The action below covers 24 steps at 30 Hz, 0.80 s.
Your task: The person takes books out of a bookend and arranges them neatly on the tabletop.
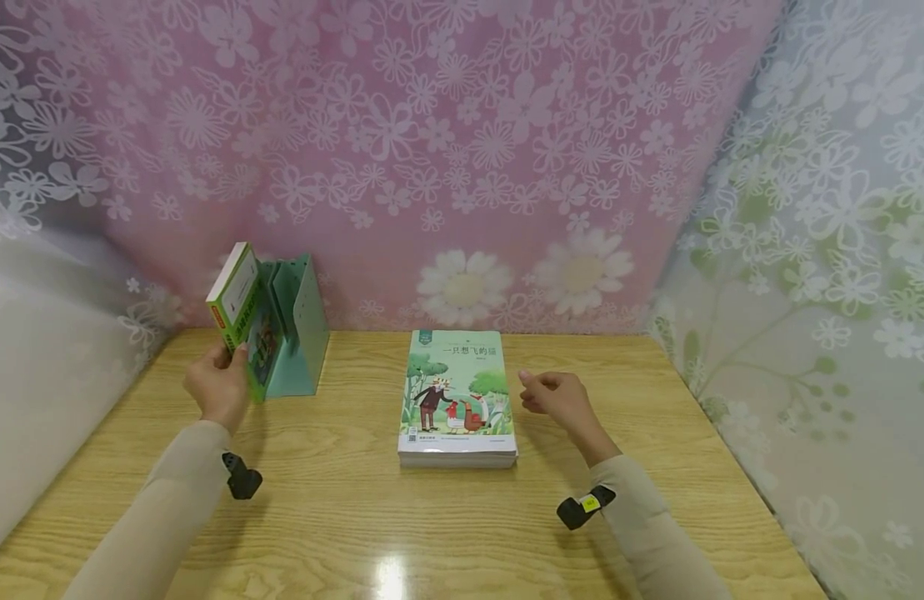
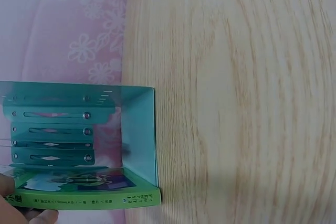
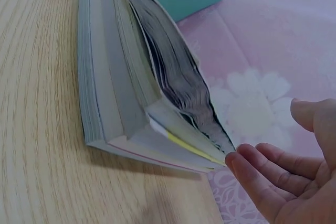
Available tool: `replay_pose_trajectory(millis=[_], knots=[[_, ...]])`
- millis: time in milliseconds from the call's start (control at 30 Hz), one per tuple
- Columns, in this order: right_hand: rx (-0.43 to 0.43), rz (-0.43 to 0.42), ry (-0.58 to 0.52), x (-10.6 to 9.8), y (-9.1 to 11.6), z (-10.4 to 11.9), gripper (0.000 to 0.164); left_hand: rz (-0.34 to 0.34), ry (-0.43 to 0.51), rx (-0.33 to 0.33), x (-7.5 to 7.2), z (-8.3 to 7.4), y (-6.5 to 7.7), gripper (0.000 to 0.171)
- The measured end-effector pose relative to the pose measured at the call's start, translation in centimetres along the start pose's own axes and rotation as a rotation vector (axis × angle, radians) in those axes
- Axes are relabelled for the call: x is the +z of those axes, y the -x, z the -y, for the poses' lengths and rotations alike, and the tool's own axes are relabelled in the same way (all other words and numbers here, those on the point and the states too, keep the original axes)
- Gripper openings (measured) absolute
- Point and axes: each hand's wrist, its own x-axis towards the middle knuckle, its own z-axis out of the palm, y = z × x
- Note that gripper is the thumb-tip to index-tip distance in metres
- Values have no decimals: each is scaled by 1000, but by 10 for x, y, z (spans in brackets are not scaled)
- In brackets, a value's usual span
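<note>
My left hand (image 1: 220,387) grips the near edge of a thick green book (image 1: 240,293), which stands upright at the left side of a teal metal book stand (image 1: 312,333). In the left wrist view the spine (image 2: 89,200) of this book lies along the stand's base (image 2: 139,124), and only some fingertips (image 2: 44,217) show. At the table's middle lies a stack of books (image 1: 457,392), its top cover pale green with cartoon animals. Beside the stack's right edge is my right hand (image 1: 559,400), holding nothing, its thumb apart from loosely bent fingers (image 3: 252,174); contact with the stack is unclear.
The wooden table (image 1: 342,517) meets a pink flowered curtain (image 1: 447,150) along its back edge. Pale flowered cloth (image 1: 821,292) hangs on the right, and a whitish sheet (image 1: 49,358) on the left. Folding slotted plates (image 2: 52,129) form part of the stand.
</note>
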Motion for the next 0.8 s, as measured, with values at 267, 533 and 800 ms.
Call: replay_pose_trajectory(millis=[267,533,800], knots=[[-37,-10,-43,2,2,4,56,-41,-31,120,-1,4,6,32],[-42,-19,-60,1,7,12,47,-37,37,168,-9,12,20,33],[-58,-21,-14,1,6,8,60,-35,61,160,-19,13,38,36]])
